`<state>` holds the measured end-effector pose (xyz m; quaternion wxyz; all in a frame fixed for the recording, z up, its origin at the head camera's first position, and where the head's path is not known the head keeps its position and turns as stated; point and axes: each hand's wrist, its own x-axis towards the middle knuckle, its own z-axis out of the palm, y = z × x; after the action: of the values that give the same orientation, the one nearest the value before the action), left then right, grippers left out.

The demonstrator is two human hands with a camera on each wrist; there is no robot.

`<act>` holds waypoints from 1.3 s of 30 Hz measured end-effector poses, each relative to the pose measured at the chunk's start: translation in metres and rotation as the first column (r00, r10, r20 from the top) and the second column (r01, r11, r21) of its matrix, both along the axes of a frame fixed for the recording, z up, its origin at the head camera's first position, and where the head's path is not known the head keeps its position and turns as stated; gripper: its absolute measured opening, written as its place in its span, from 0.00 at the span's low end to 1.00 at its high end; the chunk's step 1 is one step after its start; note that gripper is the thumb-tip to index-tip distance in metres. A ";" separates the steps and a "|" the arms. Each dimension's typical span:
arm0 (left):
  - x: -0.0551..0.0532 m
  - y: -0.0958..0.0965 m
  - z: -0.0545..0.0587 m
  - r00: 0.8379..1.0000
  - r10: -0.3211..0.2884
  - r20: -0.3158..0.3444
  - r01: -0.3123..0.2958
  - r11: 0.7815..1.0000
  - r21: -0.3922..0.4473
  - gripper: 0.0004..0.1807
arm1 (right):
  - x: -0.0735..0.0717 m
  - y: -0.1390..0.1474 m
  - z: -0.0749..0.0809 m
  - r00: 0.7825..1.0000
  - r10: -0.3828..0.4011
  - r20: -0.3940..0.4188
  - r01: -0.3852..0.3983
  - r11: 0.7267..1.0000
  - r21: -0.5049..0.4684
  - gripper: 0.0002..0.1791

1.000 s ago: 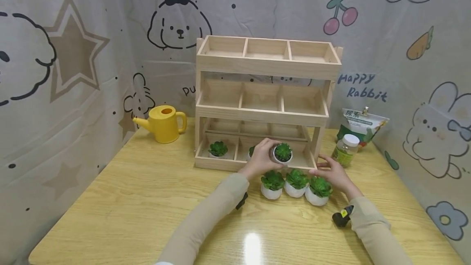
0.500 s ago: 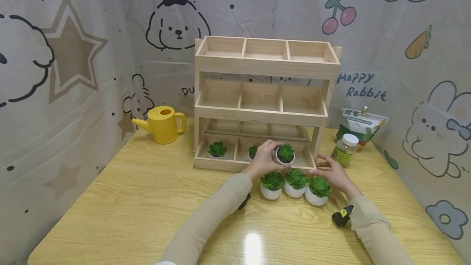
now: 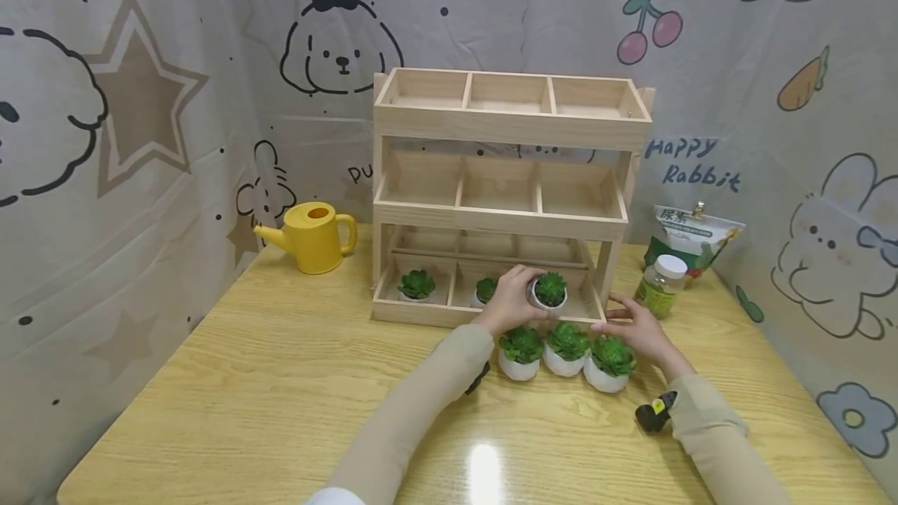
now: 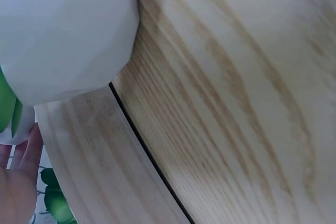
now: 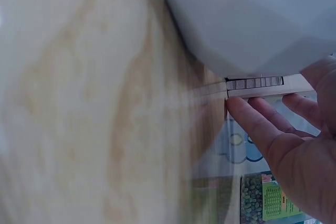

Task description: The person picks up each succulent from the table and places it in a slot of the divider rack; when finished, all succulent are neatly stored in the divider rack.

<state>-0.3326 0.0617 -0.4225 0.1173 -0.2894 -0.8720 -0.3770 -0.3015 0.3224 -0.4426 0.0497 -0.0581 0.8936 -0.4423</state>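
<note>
My left hand grips a small potted succulent, a green rosette in a white pot. It holds the pot over the right compartment of the bottom tray on a wooden plant rack. My right hand holds the tray's right front corner, thumb at the front and fingers along the end; the right wrist view shows those fingertips against the wood. Two succulents stand in the bottom tray, one in the left compartment and one in the middle, partly hidden by my left hand.
Three more potted succulents stand on the table before the rack, between my forearms. A yellow watering can is to the left. On the right are a white-lidded jar and a clipped bag.
My left hand has moved slightly right with the succulent, uncovering more of the plant in the middle compartment. My right hand stays at the rack's corner.
</note>
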 end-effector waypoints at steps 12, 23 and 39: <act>-0.002 0.006 0.000 0.999 0.011 0.030 -0.010 1.000 -0.009 0.38 | 0.002 -0.001 0.001 1.000 -0.003 -0.011 0.003 1.000 0.009 0.47; -0.002 0.019 0.004 1.000 0.013 0.000 -0.013 0.999 -0.038 0.36 | 0.002 -0.002 0.001 1.000 -0.011 -0.001 0.011 1.000 0.009 0.47; -0.006 0.026 0.009 0.993 0.005 0.117 -0.005 1.000 0.001 0.38 | 0.002 -0.001 0.000 1.000 -0.012 -0.020 0.011 1.000 -0.005 0.46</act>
<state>-0.3382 0.0881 -0.4130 0.0673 -0.2645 -0.8778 -0.3935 -0.2995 0.3217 -0.4430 0.0380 -0.0576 0.8934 -0.4439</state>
